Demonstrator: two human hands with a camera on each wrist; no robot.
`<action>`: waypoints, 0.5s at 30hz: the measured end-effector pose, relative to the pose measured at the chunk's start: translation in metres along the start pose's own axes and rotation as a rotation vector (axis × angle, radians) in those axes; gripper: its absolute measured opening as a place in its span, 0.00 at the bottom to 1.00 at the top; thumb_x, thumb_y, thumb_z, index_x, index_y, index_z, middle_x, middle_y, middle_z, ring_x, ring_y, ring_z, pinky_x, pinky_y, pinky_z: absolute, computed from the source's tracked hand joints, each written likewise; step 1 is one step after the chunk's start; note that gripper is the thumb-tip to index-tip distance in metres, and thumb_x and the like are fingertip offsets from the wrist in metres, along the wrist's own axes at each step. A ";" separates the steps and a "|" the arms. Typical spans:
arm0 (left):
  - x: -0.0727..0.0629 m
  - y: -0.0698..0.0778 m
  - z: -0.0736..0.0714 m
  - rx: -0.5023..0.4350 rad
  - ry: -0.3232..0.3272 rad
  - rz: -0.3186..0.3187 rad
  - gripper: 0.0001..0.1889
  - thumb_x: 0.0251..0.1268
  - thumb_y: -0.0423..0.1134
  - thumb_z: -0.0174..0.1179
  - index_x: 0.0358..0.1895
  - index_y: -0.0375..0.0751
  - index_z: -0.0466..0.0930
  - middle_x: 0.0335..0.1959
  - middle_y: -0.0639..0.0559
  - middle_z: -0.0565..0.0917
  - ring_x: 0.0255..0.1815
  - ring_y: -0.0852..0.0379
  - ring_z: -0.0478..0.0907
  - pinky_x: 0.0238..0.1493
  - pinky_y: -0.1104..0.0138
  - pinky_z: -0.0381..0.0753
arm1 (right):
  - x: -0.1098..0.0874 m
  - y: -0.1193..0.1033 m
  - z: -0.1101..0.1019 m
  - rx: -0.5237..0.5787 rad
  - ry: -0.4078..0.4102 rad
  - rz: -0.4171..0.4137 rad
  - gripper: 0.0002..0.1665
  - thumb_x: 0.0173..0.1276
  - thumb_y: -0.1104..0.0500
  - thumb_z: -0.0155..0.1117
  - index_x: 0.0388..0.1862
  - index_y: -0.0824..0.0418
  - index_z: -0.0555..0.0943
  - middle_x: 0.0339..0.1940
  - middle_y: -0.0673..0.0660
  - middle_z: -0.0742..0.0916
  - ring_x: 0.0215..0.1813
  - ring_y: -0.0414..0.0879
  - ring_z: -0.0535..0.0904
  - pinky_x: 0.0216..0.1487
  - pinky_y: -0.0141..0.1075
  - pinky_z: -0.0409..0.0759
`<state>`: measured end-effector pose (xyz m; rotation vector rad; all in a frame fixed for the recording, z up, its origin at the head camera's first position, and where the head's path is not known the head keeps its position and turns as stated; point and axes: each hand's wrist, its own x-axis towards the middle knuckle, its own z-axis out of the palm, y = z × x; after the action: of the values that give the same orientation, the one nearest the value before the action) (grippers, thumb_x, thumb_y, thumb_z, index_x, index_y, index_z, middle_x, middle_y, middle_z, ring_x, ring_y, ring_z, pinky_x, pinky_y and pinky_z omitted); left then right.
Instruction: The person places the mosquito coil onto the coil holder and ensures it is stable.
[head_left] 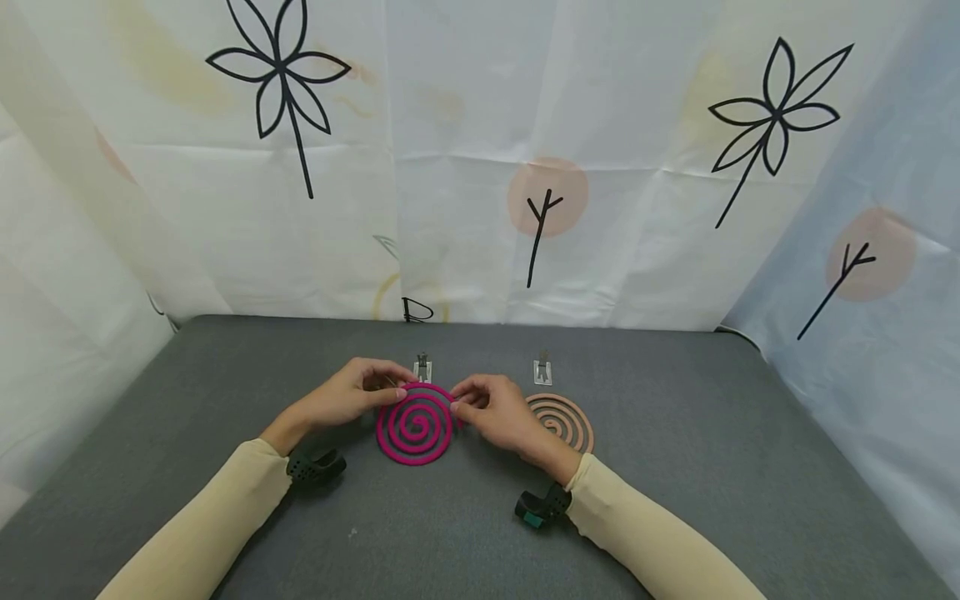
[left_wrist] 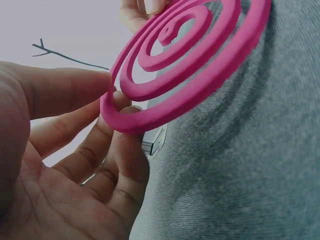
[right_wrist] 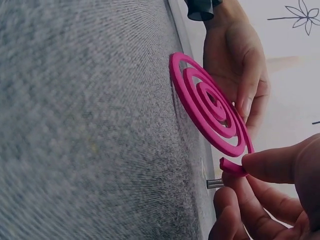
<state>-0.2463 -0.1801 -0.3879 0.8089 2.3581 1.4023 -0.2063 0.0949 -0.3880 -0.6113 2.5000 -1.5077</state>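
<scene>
A magenta spiral mosquito coil (head_left: 415,460) is pinched between both hands at its far edge, over the grey table. At its upper left rim, my left hand (head_left: 348,400) grips it between thumb and fingers. My right hand (head_left: 498,410) pinches the upper right rim, near the coil's loose outer end, plain in the right wrist view. The left wrist view shows the magenta coil (left_wrist: 195,102) tilted, with a shadow below it on the cloth. Partly behind my right wrist lies a tan mosquito coil (head_left: 589,429).
Two small metal coil stands lie on the grey table (head_left: 675,467): one stand (head_left: 423,367) just beyond the magenta coil, the other stand (head_left: 543,372) beyond the tan one. A printed white curtain (head_left: 465,250) hangs along the table's back edge and sides.
</scene>
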 end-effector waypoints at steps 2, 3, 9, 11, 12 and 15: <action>0.000 0.000 0.000 -0.005 -0.006 -0.001 0.15 0.76 0.38 0.61 0.58 0.37 0.83 0.42 0.44 0.84 0.40 0.49 0.80 0.39 0.63 0.82 | 0.000 -0.001 0.000 0.009 0.000 0.005 0.09 0.75 0.61 0.64 0.50 0.63 0.85 0.38 0.54 0.87 0.38 0.44 0.82 0.36 0.36 0.80; 0.000 0.000 -0.001 -0.007 -0.009 -0.004 0.15 0.76 0.39 0.60 0.58 0.36 0.83 0.42 0.44 0.84 0.39 0.49 0.80 0.39 0.63 0.82 | 0.000 -0.001 -0.001 0.017 -0.002 0.006 0.09 0.75 0.62 0.64 0.50 0.63 0.85 0.38 0.54 0.87 0.38 0.44 0.82 0.36 0.36 0.80; -0.002 0.001 -0.002 -0.022 -0.034 -0.049 0.15 0.76 0.40 0.60 0.58 0.34 0.82 0.43 0.44 0.84 0.39 0.50 0.79 0.38 0.62 0.82 | -0.001 -0.005 -0.002 0.046 -0.005 0.001 0.09 0.74 0.63 0.64 0.50 0.65 0.85 0.38 0.55 0.87 0.38 0.45 0.82 0.36 0.35 0.80; -0.003 0.001 -0.002 -0.034 -0.048 -0.065 0.15 0.77 0.39 0.59 0.57 0.33 0.82 0.43 0.44 0.84 0.38 0.50 0.80 0.37 0.61 0.83 | -0.001 -0.006 -0.002 0.059 -0.009 0.003 0.09 0.75 0.63 0.64 0.50 0.65 0.84 0.38 0.55 0.87 0.38 0.47 0.83 0.36 0.36 0.80; -0.003 0.001 -0.002 -0.039 -0.054 -0.072 0.15 0.77 0.39 0.59 0.57 0.33 0.82 0.43 0.44 0.84 0.37 0.50 0.80 0.37 0.61 0.83 | -0.001 -0.006 -0.002 0.069 -0.011 0.004 0.09 0.74 0.63 0.64 0.50 0.65 0.84 0.37 0.56 0.87 0.38 0.48 0.83 0.36 0.36 0.81; -0.003 0.002 -0.003 -0.052 -0.068 -0.077 0.14 0.78 0.38 0.58 0.56 0.32 0.82 0.41 0.44 0.83 0.35 0.51 0.80 0.36 0.60 0.84 | 0.000 -0.006 -0.004 0.090 -0.013 -0.001 0.09 0.74 0.64 0.64 0.50 0.66 0.84 0.37 0.57 0.88 0.37 0.53 0.83 0.36 0.38 0.82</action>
<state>-0.2446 -0.1834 -0.3850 0.7321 2.2677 1.3770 -0.2060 0.0957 -0.3812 -0.6055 2.4073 -1.6019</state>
